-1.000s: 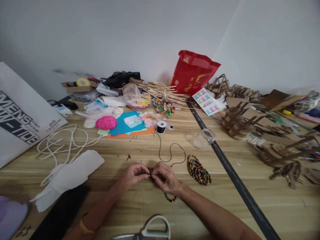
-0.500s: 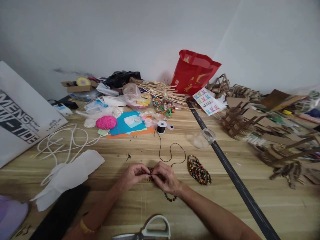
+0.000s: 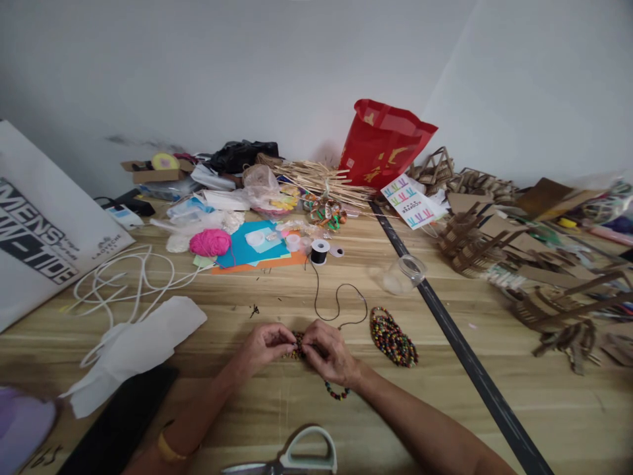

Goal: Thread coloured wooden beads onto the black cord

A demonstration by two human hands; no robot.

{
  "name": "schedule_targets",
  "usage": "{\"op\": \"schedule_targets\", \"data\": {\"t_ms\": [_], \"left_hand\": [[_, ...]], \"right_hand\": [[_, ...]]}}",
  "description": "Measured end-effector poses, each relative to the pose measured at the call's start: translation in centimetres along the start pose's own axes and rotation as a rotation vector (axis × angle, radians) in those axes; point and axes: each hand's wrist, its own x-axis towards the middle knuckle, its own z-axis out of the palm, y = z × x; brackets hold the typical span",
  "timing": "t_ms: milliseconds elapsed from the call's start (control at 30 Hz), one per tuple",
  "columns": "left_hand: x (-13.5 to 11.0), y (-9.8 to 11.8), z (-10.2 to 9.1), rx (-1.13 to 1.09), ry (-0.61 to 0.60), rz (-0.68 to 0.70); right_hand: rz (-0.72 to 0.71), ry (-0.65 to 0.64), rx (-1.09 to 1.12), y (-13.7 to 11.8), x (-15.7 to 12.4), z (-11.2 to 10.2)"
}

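1. Left hand [image 3: 261, 348] and right hand [image 3: 330, 353] meet at the clock's centre, thumb and forefinger of each pinching at the beaded strand [image 3: 295, 353]. Whether bead or cord lies between the fingertips is too small to tell.
2. Fine fingertip work at one spot on the strand seems the step in hand, perhaps on its cord.
3. By my judgement, the next move calls for a firm pinch on both sides, small finger motions, and slack in the black cord [image 3: 366, 305]. That cord winds from the spool [image 3: 319, 251], just past twelve o'clock, to the right hand's far edge.
4. Small round beads in red, yellow, green, black and brown make up the strand, bunched low on the table [image 3: 257, 409] between the hands and partly hidden.
5. Between four and five o'clock, a beaded curve [image 3: 337, 396] shows beneath the right hand; whether it joins the strand is hidden.
6. At three o'clock lies a similar bead heap [image 3: 393, 340], well apart; scissors [image 3: 287, 460] lie at six.
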Motion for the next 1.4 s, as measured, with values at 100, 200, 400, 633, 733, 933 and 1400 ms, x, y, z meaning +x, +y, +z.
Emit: {"op": "schedule_targets", "data": {"t_ms": [100,200,400,633,733,933,1400], "left_hand": [[0.04,-0.06,0.02,-0.02,0.007,-0.001],[0.05,-0.11,-0.01,-0.025,0.006,-0.007],[0.06,-0.05,-0.05,-0.02,0.004,-0.005],[-0.06,0.1,0.08,-0.009,0.002,-0.012],[-0.06,0.1,0.06,0.001,-0.001,-0.013],[-0.03,0.07,0.02,0.005,0.004,-0.004],[0.0,-0.01,0.11,-0.025,0.001,-0.01]], "right_hand": [[-0.009,-0.002,0.002,0.02,0.02,0.02],[-0.016,-0.005,-0.001,-0.08,0.11,0.0],[-0.016,-0.005,-0.003,-0.1,0.14,0.02],[-0.018,-0.01,0.002,-0.01,0.1,0.09],[-0.023,-0.009,0.005,-0.12,0.14,0.05],[-0.013,-0.014,-0.001,-0.1,0.18,0.02],[-0.025,-0.007,-0.002,0.02,0.07,0.14]]}}
